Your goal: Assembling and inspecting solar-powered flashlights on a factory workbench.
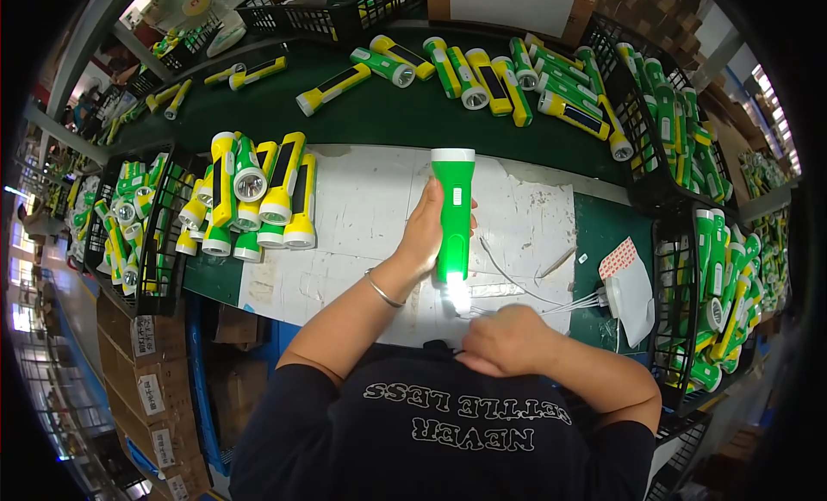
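Observation:
My left hand (pixel 420 230) is wrapped round a green flashlight (pixel 454 225) with a white head, held upright above the white work sheet (pixel 362 268). A bright white glow shows at the flashlight's lower end. Close to my chest, my right hand (pixel 504 339) is closed, its fingers curled in; what they hold, if anything, is hidden. Thin white wires (pixel 560 307) run from near this hand to a white piece (pixel 631 298) on the right with a red-patterned patch. To the left lies a stacked pile of green and yellow flashlights (pixel 250 184).
Black crates of flashlights stand at the left (pixel 142 298) and right (pixel 668 329), with another crate (pixel 633 130) at the far right. More flashlights (pixel 495 83) lie across the dark green bench (pixel 370 126). Cardboard boxes (pixel 142 380) are stacked at the lower left.

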{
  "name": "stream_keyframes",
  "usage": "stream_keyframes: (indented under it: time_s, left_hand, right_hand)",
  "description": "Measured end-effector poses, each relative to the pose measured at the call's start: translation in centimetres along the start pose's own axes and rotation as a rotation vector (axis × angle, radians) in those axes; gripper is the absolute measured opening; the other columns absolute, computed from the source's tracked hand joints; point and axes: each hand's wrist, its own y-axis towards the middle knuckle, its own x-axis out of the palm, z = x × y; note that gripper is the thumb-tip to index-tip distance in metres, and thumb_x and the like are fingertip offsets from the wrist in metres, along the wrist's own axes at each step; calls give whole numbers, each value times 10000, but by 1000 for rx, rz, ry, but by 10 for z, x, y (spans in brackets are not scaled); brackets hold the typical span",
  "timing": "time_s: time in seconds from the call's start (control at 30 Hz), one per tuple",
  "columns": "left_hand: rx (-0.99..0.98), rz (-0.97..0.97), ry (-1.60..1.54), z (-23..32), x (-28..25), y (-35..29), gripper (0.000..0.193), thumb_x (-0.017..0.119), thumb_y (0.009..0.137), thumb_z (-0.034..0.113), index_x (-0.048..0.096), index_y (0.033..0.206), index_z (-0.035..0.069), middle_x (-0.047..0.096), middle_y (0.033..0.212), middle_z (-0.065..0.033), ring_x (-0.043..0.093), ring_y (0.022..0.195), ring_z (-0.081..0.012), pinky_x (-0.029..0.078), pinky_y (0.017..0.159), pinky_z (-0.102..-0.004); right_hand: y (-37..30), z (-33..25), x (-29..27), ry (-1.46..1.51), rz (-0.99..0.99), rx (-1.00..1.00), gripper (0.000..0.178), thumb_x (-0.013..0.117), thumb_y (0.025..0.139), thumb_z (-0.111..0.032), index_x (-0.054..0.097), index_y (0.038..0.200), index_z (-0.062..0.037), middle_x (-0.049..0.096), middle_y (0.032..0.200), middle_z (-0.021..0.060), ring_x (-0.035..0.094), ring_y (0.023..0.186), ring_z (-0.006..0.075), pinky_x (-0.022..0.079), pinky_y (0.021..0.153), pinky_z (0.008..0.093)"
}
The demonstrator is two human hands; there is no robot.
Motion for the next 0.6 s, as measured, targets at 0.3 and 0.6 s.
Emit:
stream_keyframes:
  time_s: [0.3,0.6]
  left_hand:
    - [-27,-181,291,6,14,-17,374,543,875,232,375,1140,29,557,901,-77,559,710,-112,485,624,-258]
    - [334,-381,1281,39,10,-41,443,594,777,208,427,1146,29,577,948,-171,595,816,-311,487,718,-367]
  right_hand:
    - [15,57,-7,394,519,654,374,698,734,-151,361,600,-58,371,530,13,329,480,102,306,440,254]
    - [18,77,-66,588,96,733,504,741,675,-259,519,1116,-155,502,729,-19,406,564,42,343,502,194]
